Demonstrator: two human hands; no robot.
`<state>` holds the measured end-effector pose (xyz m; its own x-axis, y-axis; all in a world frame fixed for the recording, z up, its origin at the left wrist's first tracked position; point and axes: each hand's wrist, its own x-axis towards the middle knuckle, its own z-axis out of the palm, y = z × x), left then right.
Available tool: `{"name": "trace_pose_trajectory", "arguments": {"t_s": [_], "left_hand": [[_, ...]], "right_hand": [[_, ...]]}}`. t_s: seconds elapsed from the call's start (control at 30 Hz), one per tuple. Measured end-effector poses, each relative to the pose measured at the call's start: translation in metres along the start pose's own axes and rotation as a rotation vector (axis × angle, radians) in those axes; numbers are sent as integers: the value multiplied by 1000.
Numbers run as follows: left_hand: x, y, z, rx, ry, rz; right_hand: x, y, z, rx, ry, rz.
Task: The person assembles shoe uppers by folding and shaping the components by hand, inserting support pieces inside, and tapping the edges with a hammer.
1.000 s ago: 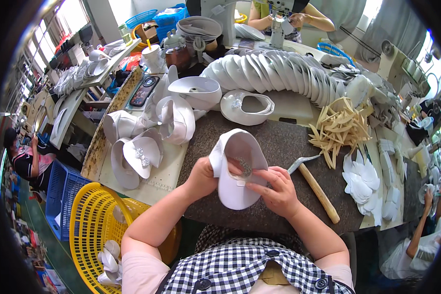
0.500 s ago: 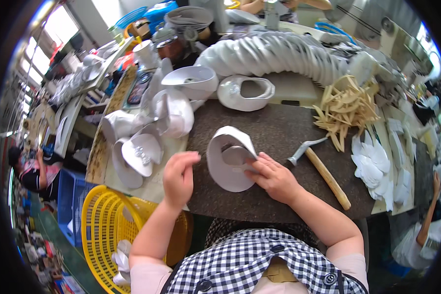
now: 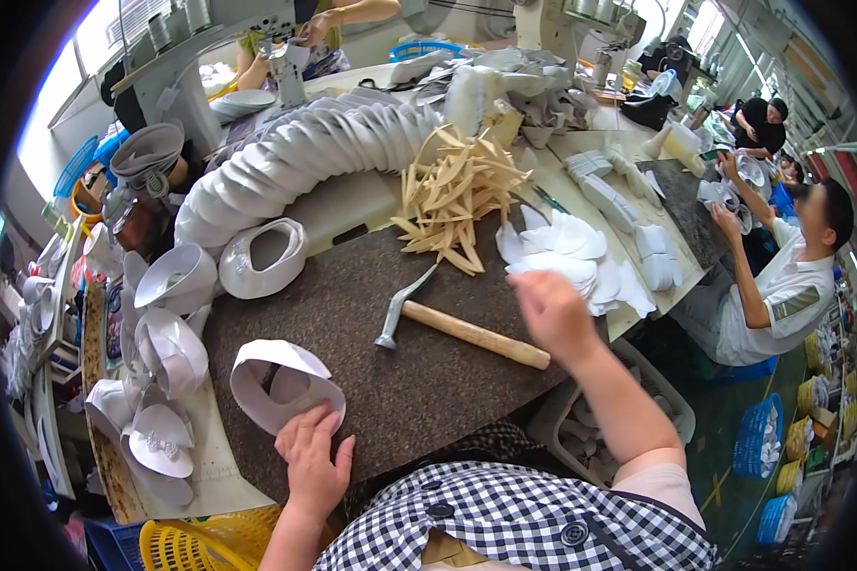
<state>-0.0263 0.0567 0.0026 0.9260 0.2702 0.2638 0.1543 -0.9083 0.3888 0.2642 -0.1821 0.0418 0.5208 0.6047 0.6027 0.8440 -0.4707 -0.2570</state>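
The white upper (image 3: 300, 385) lies at the mat's (image 3: 390, 400) near left edge, under the left hand's (image 3: 316, 464) fingertips, which rest on its near right rim; the fingers lie close together, thumb spread wide, apart from it. The right hand (image 3: 557, 319), blurred, is over the mat's right edge beside the white pieces (image 3: 571, 249); I cannot tell whether its fingers hold anything. The hammer (image 3: 476, 333) lies between the hands.
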Motion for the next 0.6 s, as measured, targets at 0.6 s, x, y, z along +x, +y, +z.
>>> {"name": "trace_pose_trajectory", "arguments": {"t_s": [0.6], "left_hand": [[66, 38, -26, 64, 154, 246]], "right_hand": [[37, 171, -15, -431, -744, -243]]}}
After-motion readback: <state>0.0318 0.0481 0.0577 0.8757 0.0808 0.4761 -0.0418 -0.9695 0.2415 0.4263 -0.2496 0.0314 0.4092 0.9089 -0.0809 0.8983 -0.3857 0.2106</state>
